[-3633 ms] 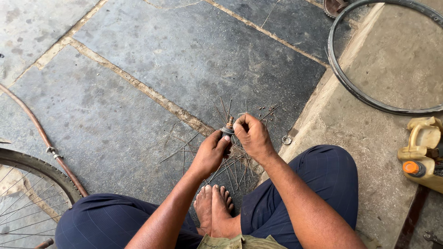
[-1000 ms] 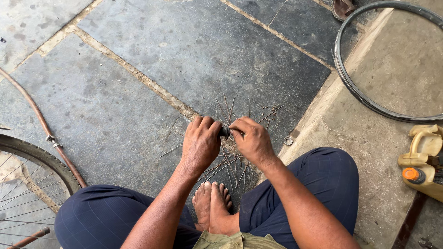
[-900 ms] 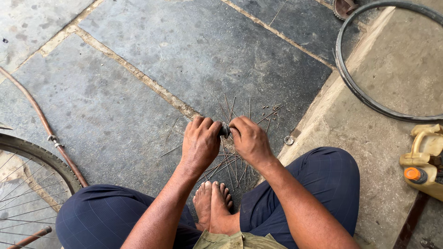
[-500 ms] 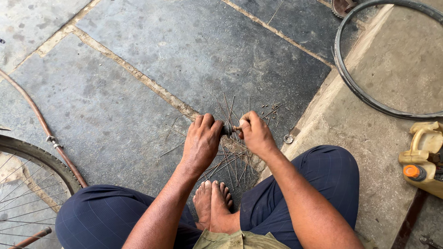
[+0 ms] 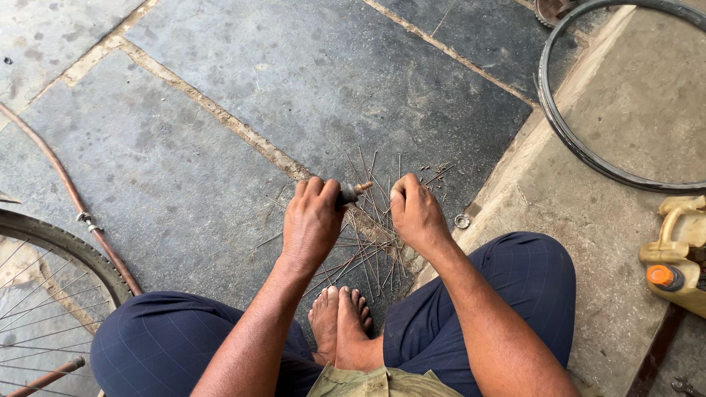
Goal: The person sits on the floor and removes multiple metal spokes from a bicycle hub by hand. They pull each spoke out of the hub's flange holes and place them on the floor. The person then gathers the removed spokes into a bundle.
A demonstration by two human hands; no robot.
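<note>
Gripping small dark hub (image 5: 347, 194), left hand (image 5: 312, 220) fisted; right hand (image 5: 415, 215) curled over loose spokes (image 5: 368, 254), grasp unclear.

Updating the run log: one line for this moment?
left hand: grips dark hub | right hand: fisted over spokes | stone floor

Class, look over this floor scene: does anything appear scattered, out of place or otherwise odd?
Yes. Thin metal spokes lie strewn and crisscrossed on the stone floor between the left hand and right hand, not bundled. A small metal ring sits loose beside them, and a bare tyre lies apart on the step.
</note>
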